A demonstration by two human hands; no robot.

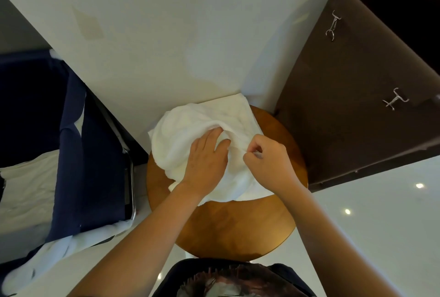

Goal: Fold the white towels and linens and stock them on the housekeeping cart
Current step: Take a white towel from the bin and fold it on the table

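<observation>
A crumpled white terry towel (171, 139) is spread over the far half of the round brown wooden desk (238, 225), and the desk's far edge is covered by it. The left hand (207, 156) is laid flat on the towel's middle, with its straight fingers tucked into a fold. A fold of the towel is pinched by the curled fingers of the right hand (269, 156). A navy fabric cart (95, 153) holding white linen (28, 189) is seen beyond the desk's left edge, and a brown fabric bin (345, 106) beyond its right edge.
</observation>
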